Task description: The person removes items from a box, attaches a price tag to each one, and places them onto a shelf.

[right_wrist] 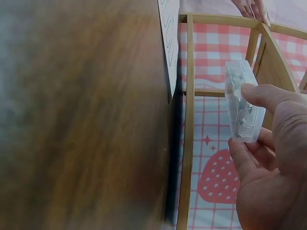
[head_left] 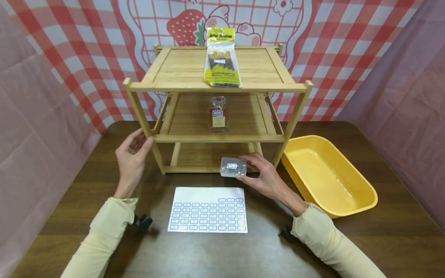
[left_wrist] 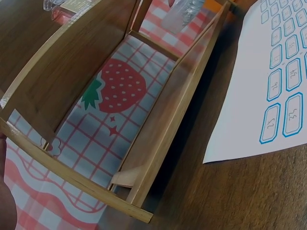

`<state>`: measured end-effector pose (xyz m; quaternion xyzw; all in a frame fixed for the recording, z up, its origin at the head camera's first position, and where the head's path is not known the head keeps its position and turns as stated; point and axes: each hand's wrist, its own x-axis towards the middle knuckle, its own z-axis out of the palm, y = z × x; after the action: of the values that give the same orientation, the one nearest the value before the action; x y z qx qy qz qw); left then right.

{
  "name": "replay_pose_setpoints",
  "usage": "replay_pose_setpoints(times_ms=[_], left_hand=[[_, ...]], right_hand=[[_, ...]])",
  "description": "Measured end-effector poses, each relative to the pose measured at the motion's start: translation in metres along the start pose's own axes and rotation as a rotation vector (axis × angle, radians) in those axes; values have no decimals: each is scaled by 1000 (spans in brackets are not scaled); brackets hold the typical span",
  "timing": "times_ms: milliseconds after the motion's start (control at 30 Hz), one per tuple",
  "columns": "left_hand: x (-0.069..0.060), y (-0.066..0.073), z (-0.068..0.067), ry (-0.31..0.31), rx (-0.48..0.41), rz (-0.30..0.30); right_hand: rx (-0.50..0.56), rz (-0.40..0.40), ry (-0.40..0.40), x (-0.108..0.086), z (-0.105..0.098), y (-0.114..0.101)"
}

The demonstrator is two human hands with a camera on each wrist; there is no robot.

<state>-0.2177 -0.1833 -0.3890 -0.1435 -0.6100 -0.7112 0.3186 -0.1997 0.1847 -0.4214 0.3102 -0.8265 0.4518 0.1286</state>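
Observation:
My right hand [head_left: 265, 177] holds a small clear plastic box [head_left: 229, 166] between thumb and fingers, just in front of the bottom level of a wooden three-tier shelf [head_left: 217, 138]. Small shiny pieces fill part of the box, and a white label is stuck on it. In the right wrist view the thumb presses one face of the box [right_wrist: 240, 108], with fingers at its lower edge. My left hand [head_left: 133, 156] grips the shelf's left front post around the middle level, thumb in front. Only a sliver of that hand [left_wrist: 7, 196] shows in the left wrist view.
On the top level lies a packet of artist brushes [head_left: 221, 63]; a perfume bottle [head_left: 218, 117] stands on the middle one. A sheet of numbered labels [head_left: 208, 216] lies in front of the shelf. To the right sits a yellow plastic basin [head_left: 323, 170].

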Motion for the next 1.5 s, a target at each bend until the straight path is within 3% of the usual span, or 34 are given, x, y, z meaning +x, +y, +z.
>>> replay_pose_setpoints(times_ms=[567, 767, 1100, 1500], left_hand=[[1, -1, -2, -15, -7, 3], [1, -1, -3, -22, 28, 5], [1, -2, -2, -28, 2, -6], [1, -1, -3, -30, 16, -9]], right_hand=[[-34, 10, -26, 21, 9, 8], [-32, 28, -58, 27, 12, 11], [-11, 72, -99, 37, 17, 15], [-79, 154, -122, 43, 21, 16]])
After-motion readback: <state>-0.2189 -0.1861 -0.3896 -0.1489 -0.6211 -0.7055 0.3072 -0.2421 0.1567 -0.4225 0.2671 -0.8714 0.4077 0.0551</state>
